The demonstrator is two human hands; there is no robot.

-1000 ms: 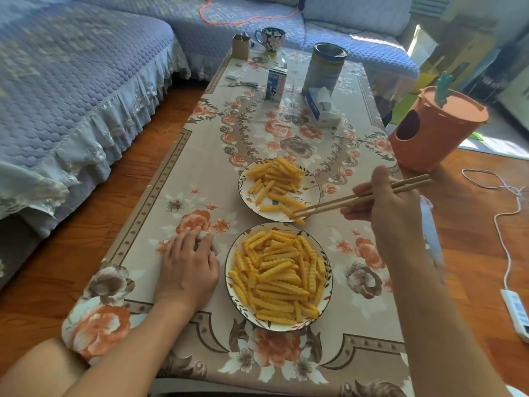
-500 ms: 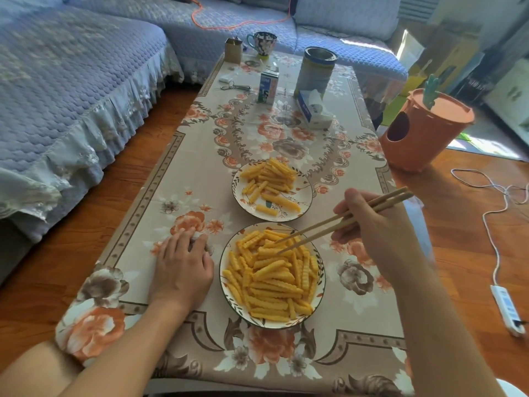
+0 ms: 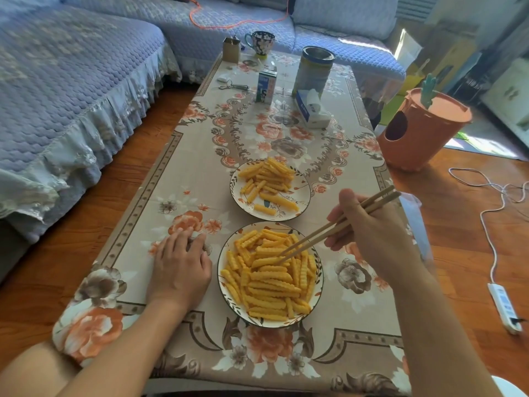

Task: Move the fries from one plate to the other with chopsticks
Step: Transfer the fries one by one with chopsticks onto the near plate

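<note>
Two plates sit at the centre of the frame on a table (image 3: 171, 179) draped in a soft floral cloth. The near plate (image 3: 318, 285), lower centre, is a round glazed dish heaped with fries (image 3: 269, 285). The far plate (image 3: 304, 193), just above it, holds a smaller, looser heap, so you look to be early or midway through the job.

Your left hand (image 3: 179, 267) lies flat on the cloth just left of the near plate, fingers straight, gripping nothing. Your right hand (image 3: 372, 227), right of centre, has its fingers curled round the chopsticks (image 3: 337, 227), two slim, smooth wooden sticks whose tips reach down into the upper right of the near heap.

You appear to be at the pick-up step. The tips lie close together among the fries, but I cannot tell whether one is pinched yet. The fries are crinkle-cut, ridged, stiff-looking and bright yellow, which should give the sticks some purchase. Next, you need to close on a single fry near its middle, lift it clear of its neighbours, and carry it up to the far plate.
</note>
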